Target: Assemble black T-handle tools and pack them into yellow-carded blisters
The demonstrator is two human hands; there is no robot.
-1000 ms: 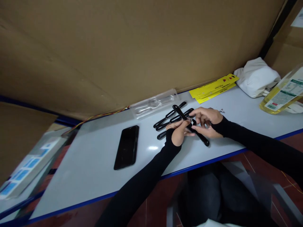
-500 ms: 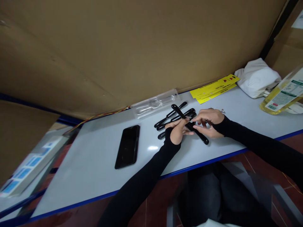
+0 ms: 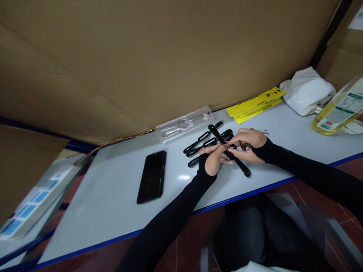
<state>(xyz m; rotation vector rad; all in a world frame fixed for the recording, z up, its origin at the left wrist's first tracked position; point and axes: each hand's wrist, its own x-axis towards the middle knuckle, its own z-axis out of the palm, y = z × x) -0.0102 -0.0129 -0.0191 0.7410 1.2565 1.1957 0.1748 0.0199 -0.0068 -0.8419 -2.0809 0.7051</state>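
Observation:
My left hand (image 3: 213,160) is closed around the middle of a black two-handled tool (image 3: 241,167) shaped like a spokeshave. It is held slantwise above the table, one handle pointing away and the other toward me. The fingertips of my right hand (image 3: 249,144) are pinched together at the middle of this spokeshave. Something small and pale shows there, too small to name. Behind my left hand, several more black spokeshave bodies (image 3: 195,146) with slotted middles lie crossed on the table. Small metal parts (image 3: 266,132) lie just beyond my right hand.
A black phone (image 3: 152,176) lies on the grey table (image 3: 107,196) at left. Along the cardboard wall are a clear plastic blister tray (image 3: 184,124) and yellow printed cards (image 3: 255,105). White cloth (image 3: 307,92) and a bottle of yellow liquid (image 3: 337,109) are at right.
The spokeshave has turned slightly in my left hand. My right fingertips have shifted a little at its middle. The whole view has moved slightly.

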